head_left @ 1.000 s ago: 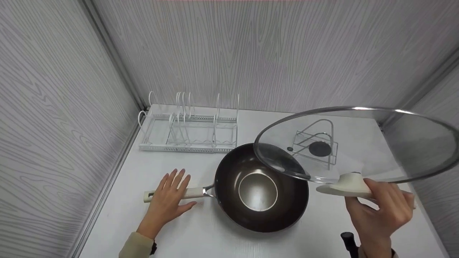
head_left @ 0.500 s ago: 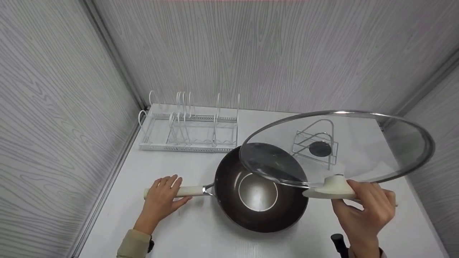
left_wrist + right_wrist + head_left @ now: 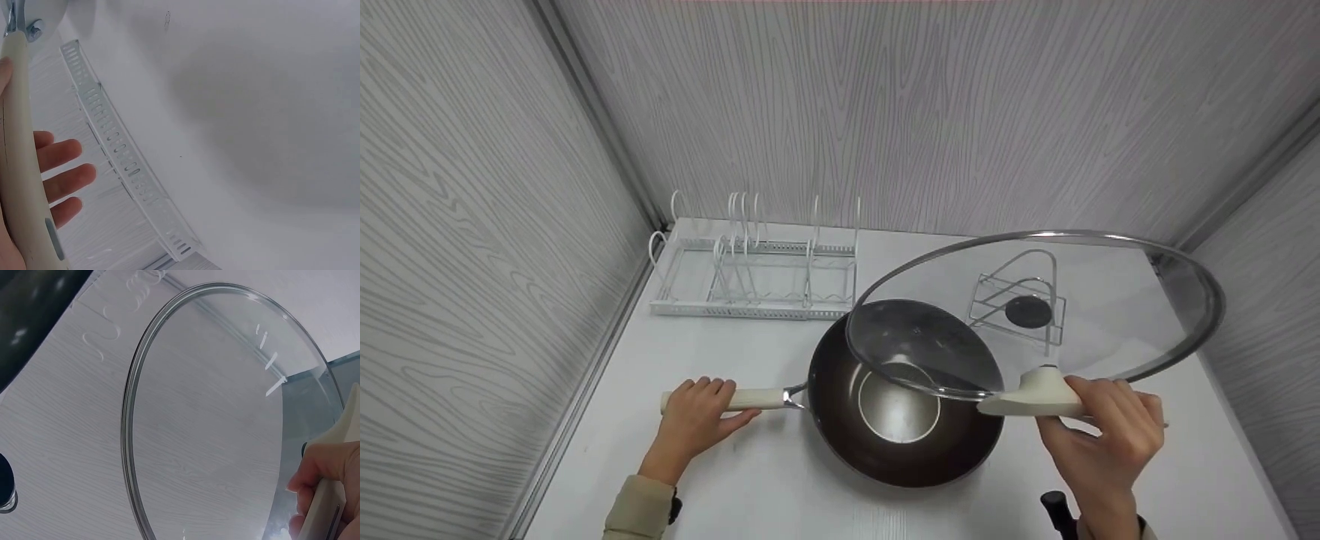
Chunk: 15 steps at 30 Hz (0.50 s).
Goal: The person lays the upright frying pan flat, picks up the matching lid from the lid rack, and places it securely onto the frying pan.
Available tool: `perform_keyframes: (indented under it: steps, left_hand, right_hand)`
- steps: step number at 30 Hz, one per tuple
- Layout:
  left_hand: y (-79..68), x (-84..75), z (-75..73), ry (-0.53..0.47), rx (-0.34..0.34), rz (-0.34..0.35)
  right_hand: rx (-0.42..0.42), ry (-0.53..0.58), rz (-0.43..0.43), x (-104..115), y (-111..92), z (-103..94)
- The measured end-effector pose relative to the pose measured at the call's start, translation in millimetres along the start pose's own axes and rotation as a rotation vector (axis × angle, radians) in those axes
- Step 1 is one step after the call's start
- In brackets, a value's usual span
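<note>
A dark brown wok [image 3: 840, 442] sits on the white table, its cream handle [image 3: 761, 399] pointing left. My left hand [image 3: 690, 420] grips that handle, fingers over the far side and thumb along the near side. In the left wrist view the fingertips [image 3: 70, 183] stick out beyond the handle. With my right hand [image 3: 1110, 435] I hold a large glass lid [image 3: 1110, 300] by its cream knob [image 3: 1035, 394]. The lid is raised and tilted, its left part overlapping the wok in the head view. In the right wrist view its metal rim [image 3: 128, 416] shows large.
A white wire rack [image 3: 754, 311] with upright loops stands at the back left. Behind the lid, seen through the glass, is a small wire stand [image 3: 1054, 300] with a dark round piece [image 3: 1028, 311]. Wood-grain panels [image 3: 885, 112] enclose the table.
My left hand's spread fingers have closed round the wok handle. My right hand has carried the lid leftward, further over the wok in the head view. The wok has stayed put.
</note>
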<state>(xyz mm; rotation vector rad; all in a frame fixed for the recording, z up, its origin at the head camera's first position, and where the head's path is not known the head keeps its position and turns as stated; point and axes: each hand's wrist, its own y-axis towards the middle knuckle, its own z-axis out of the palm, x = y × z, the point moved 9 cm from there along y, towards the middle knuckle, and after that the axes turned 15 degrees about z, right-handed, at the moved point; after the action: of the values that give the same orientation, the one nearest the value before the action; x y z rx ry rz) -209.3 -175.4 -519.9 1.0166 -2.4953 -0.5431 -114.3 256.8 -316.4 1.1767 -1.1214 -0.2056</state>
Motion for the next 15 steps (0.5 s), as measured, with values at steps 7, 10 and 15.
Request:
perform_keyframes:
  steps: [7, 10, 15]
  left_hand:
    - [2.0, 2.1, 0.2, -0.006, 0.009, 0.002]
    - [2.2, 3.2, 0.9, -0.009, 0.013, 0.004]
    - [3.1, 6.5, 2.9, -0.021, 0.015, 0.002]
  right_hand:
    - [0.063, -0.015, 0.02, 9, 2, 11.4]
    - [0.08, -0.019, 0.027, 10, 2, 15.4]
    - [0.098, -0.024, 0.023, 9, 2, 21.1]
